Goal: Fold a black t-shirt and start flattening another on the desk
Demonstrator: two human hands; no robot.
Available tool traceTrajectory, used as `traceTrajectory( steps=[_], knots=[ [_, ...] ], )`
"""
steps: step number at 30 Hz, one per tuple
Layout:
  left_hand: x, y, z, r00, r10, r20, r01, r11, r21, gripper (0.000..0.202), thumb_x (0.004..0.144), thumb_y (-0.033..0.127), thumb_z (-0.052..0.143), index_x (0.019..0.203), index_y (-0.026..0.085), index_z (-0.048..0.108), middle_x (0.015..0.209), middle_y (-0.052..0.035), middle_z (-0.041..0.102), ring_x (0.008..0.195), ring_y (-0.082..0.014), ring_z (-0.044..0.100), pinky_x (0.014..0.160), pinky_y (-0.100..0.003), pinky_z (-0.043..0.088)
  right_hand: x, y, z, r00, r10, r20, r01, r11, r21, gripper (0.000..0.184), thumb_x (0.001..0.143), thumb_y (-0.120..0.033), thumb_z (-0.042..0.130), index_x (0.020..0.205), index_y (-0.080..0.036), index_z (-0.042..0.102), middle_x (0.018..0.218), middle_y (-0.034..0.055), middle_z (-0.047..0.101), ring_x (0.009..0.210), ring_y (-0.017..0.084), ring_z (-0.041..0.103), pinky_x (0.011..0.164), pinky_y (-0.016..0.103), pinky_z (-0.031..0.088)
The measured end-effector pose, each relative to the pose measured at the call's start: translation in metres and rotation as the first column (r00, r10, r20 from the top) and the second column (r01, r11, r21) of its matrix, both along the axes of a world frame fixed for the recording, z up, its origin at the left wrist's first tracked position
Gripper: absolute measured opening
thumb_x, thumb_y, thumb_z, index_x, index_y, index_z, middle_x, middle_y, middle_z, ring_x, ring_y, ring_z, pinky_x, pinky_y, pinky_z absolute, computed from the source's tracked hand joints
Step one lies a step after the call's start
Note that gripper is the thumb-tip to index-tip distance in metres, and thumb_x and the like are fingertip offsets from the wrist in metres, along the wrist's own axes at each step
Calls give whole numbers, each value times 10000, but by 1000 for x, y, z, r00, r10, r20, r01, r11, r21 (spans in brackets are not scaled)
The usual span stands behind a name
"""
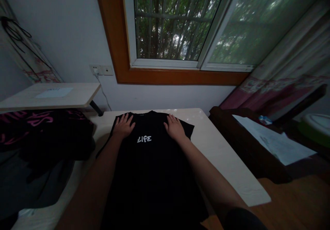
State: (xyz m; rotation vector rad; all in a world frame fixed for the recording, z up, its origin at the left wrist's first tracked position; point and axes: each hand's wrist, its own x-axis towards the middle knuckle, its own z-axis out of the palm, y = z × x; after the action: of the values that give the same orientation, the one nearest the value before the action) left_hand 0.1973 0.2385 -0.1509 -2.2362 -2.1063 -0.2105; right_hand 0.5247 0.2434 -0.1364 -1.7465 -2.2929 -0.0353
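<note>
A black T-shirt (154,171) with white lettering on its chest lies spread over the pale table (219,158), its neckline toward the wall. My left hand (124,126) rests flat on the shirt near the left shoulder, fingers spread. On the opposite shoulder lies my right hand (174,126), also flat with its fingers apart. Both palms press on the fabric and neither hand grips it. The lower end of the shirt runs out of view at the bottom, over the table's near edge.
Dark folded clothes (43,147) are heaped at the left, under a raised shelf (77,101) carrying a paper sheet. A cable (104,94) hangs from the wall socket. Beyond the table's right edge stands dark wooden furniture (247,147) with a white sheet on it. A window is ahead.
</note>
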Motion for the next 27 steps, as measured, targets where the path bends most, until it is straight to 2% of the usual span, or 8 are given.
traceTrajectory(
  steps=[4, 8, 15, 19, 27],
  knots=[
    [0, 0, 1, 1000, 8, 7, -8, 1000, -13, 649, 1008, 556, 284, 1588, 267, 329, 1674, -64, 258, 1554, -273, 204, 1256, -521, 131, -34, 2, 0, 987, 158, -10, -159, 985, -72, 669, 1042, -518, 265, 1544, -96, 398, 1642, 135, 309, 1537, 252, 244, 1252, 439, 172],
    [0, 1, 0, 1000, 5, 16, -5, 1000, -8, 647, 1006, 556, 297, 1586, 272, 333, 1677, -60, 249, 1556, -269, 198, 1257, -521, 129, -45, 17, -4, 990, 142, -5, -141, 981, -131, 710, 1038, -564, 251, 1558, -98, 375, 1665, 127, 249, 1552, 256, 196, 1258, 443, 137],
    [-2, 3, -2, 1000, 12, 27, -12, 1000, -19, 652, 1001, 571, 296, 1584, 282, 336, 1678, -57, 250, 1558, -270, 188, 1256, -521, 131, -35, 44, -9, 995, 100, 5, -98, 982, -161, 709, 1031, -616, 227, 1580, -183, 348, 1687, 86, 195, 1561, 251, 156, 1255, 473, 114],
    [-2, 3, -1, 1000, 11, 22, -11, 1000, -14, 655, 1003, 571, 290, 1588, 280, 325, 1679, -54, 247, 1558, -269, 189, 1256, -520, 123, -28, 53, -11, 998, 70, -2, -69, 981, -182, 734, 1028, -626, 222, 1600, -173, 294, 1691, 80, 180, 1564, 253, 133, 1258, 478, 100],
    [-1, 2, 0, 1000, 18, -7, -18, 1000, -15, 730, 1003, 580, 249, 1600, 161, 284, 1677, -95, 232, 1562, -258, 173, 1264, -488, 137, -1, 59, -12, 1000, -4, 25, 9, 980, -196, 746, 1028, -628, 185, 1616, -173, 244, 1695, 62, 157, 1565, 235, 130, 1262, 461, 104]
  ],
)
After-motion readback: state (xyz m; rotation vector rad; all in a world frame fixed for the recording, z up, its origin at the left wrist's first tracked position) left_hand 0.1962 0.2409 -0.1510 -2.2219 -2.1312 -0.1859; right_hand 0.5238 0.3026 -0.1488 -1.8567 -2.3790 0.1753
